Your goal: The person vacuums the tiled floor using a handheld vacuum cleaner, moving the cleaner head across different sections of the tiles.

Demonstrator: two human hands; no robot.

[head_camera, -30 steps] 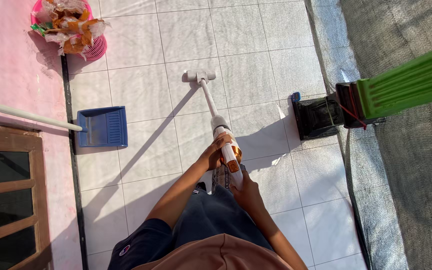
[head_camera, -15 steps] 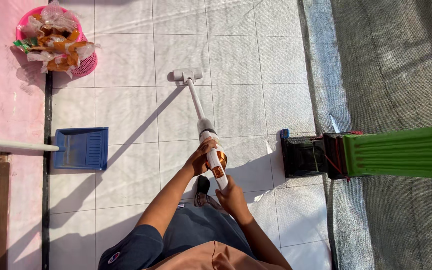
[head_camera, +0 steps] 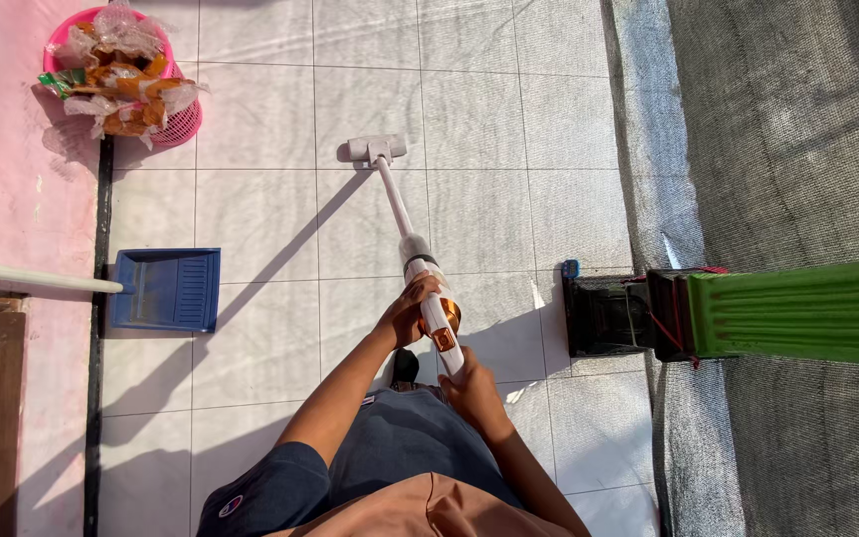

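I stand on a white tiled floor holding a white and orange stick vacuum (head_camera: 418,261). Its floor head (head_camera: 373,149) rests on the tiles ahead of me, with the thin tube slanting back toward my body. My left hand (head_camera: 407,313) wraps around the vacuum's body just above the orange part. My right hand (head_camera: 470,386) grips the handle end lower down, close to my waist. My dark trousers and a brown top fill the bottom of the view.
A blue dustpan (head_camera: 166,289) with a long white handle lies at the left by a pink wall. A pink basket (head_camera: 121,70) full of wrappers stands at the upper left. A green pillar (head_camera: 797,310) on a black base (head_camera: 608,316) and grey mesh netting (head_camera: 777,129) are at the right.
The vacuum head has shifted only slightly on the tiles. The view has swung a little, and both hands keep the same grip on the vacuum.
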